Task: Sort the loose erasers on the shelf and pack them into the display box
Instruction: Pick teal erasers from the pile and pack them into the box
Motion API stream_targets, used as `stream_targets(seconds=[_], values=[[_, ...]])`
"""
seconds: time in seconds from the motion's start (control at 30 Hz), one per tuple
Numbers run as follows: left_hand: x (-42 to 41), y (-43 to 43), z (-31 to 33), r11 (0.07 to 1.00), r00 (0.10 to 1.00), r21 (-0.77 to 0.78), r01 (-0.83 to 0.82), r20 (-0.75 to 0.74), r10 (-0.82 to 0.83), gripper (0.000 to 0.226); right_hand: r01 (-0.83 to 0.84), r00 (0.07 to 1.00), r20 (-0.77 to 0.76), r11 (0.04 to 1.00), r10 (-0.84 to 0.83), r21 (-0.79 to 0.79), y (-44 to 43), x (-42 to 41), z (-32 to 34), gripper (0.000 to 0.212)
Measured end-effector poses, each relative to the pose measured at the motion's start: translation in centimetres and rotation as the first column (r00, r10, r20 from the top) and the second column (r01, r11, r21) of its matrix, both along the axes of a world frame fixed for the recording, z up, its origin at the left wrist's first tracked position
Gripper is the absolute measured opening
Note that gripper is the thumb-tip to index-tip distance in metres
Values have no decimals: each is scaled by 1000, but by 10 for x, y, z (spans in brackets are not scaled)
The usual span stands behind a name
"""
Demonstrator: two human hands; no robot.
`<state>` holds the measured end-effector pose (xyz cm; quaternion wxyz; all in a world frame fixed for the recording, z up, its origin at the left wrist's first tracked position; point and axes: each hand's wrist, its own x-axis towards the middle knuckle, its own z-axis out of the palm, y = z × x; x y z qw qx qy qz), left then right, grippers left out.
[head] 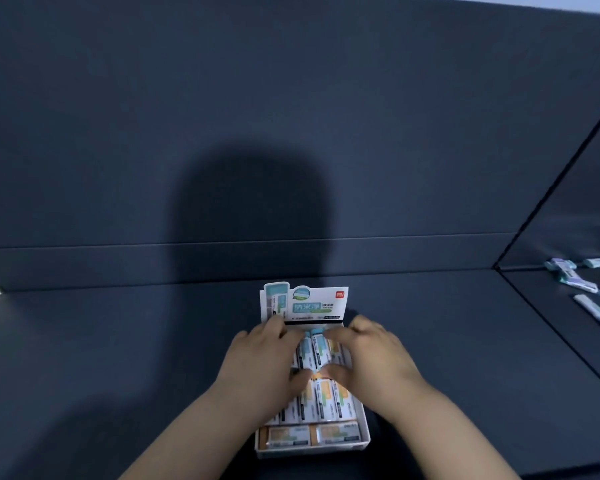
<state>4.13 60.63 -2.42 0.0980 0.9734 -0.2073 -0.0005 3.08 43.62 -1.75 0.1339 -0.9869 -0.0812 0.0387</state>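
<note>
A white display box (312, 451) stands on the dark shelf, its printed header card (305, 304) upright at the back. Orange-sleeved erasers (323, 401) fill its middle row, and two more (288, 436) lie flat along the front. Two blue-sleeved erasers (312, 351) stand side by side in the back row. My left hand (260, 362) grips the left blue one between fingers and thumb. My right hand (374, 355) grips the right blue one the same way. The hands hide the rest of the back row.
Several loose erasers (575, 275) in blue and purple sleeves lie scattered on the neighbouring shelf section at the far right, past a dividing seam (534, 306). A dark back panel (291, 133) rises behind the box.
</note>
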Motion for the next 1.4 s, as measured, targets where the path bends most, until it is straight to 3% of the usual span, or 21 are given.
stream_targets(seconds=[0.27,0.6,0.87,1.07,1.4], values=[[0,-3,-5,996,998,-81,-28,-53,24,52,15,1000,24,1000,-15,10,4,-4,-7,56],[-1,-5,-4,996,994,-55,-65,-86,60,57,22,999,31,1000,-23,6,4,-6,-8,61],[-5,-12,19,997,996,28,-74,51,72,62,141,980,106,963,-169,230,-25,-18,-3,60],[-21,-65,28,998,988,53,-36,152,27,50,161,979,87,958,-186,236,-74,-25,-2,59],[-43,-229,19,996,982,42,-78,178,69,52,85,994,70,996,-88,41,-231,-39,16,59]])
